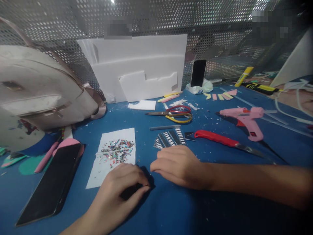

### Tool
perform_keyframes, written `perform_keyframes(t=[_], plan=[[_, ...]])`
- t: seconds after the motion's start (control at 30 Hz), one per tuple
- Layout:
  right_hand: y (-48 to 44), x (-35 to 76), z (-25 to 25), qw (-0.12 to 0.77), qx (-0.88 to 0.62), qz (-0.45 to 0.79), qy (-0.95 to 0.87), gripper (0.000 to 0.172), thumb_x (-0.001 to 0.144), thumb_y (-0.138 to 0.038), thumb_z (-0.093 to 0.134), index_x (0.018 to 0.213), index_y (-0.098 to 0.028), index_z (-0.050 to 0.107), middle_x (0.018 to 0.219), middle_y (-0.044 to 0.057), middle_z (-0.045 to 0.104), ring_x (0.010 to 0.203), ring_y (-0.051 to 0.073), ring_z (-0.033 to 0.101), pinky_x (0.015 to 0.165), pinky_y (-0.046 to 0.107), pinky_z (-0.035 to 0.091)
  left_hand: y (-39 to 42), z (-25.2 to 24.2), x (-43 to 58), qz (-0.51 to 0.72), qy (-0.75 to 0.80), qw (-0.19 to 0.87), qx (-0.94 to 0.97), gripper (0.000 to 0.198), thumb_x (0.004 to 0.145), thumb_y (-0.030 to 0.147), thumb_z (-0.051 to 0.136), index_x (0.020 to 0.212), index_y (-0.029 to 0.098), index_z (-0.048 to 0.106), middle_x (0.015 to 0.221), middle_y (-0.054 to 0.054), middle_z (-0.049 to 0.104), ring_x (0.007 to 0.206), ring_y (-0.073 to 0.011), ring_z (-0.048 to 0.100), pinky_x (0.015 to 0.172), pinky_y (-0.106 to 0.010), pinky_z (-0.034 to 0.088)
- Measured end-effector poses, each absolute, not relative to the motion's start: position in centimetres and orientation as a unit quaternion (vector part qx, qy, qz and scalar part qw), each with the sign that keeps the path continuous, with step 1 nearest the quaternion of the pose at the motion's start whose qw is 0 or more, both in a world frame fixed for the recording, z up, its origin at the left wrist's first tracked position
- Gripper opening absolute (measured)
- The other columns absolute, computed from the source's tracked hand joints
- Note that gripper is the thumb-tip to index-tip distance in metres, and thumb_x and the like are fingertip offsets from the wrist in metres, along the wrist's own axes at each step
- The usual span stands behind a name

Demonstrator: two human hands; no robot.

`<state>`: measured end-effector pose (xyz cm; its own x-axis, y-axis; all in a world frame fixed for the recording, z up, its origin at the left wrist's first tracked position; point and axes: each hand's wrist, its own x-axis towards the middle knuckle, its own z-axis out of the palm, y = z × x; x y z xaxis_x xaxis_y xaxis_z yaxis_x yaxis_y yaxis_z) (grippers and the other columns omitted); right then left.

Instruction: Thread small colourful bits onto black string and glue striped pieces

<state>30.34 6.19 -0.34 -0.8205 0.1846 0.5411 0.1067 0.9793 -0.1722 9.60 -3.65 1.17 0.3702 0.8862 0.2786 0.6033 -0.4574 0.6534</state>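
My left hand [123, 186] rests low on the blue table, thumb and fingertips pinched together beside a white paper sheet [129, 137]. Whatever it may pinch is too small to make out. My right hand [179, 164] lies across from it, fingers pressed together and pointing left, with only a small gap between the two hands. Its fingertips hide what they may hold. Just beyond my right hand is a dark piece with white-striped strips [168, 137], partly covered by the knuckles. Small shiny multicoloured flakes [118, 151] are heaped on the paper sheet.
Right: red-handled knife [217, 137], pink glue gun [244, 114]. Ahead: scissors [179, 113], a clear stick [165, 127], white boards [146, 62], a propped phone [198, 73]. Left: a large dark phone [52, 179] and a pale backpack [44, 85].
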Motion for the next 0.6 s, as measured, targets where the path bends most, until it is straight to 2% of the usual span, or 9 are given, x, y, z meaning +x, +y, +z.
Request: perform_keyframes(t=[0.4,0.6], plan=[[5.91,30.19,-0.1,0.283,-0.063,0.023,-0.957,0.028,0.1,-0.021,0.035,0.089,-0.022,0.061,0.069,-0.001,0.05,0.063,0.015,0.038,0.055,0.029,0.023,-3.44,0.91,9.63,0.293,0.471,0.275,0.785,0.009,0.086,0.018,0.061,0.082,0.023,0.067,0.081,0.001,0.069,0.077,-0.0159,0.064,0.072,-0.032,0.045],[5.79,30.18,-0.24,0.279,-0.052,0.003,-0.959,0.024,0.098,-0.02,0.04,0.088,-0.023,0.062,0.069,-0.002,0.05,0.063,0.015,0.036,0.056,0.029,0.021,-3.52,1.03,9.69,0.287,0.477,0.287,0.78,0.009,0.086,0.018,0.062,0.081,0.023,0.067,0.08,0.002,0.069,0.077,-0.0157,0.063,0.072,-0.032,0.043]])
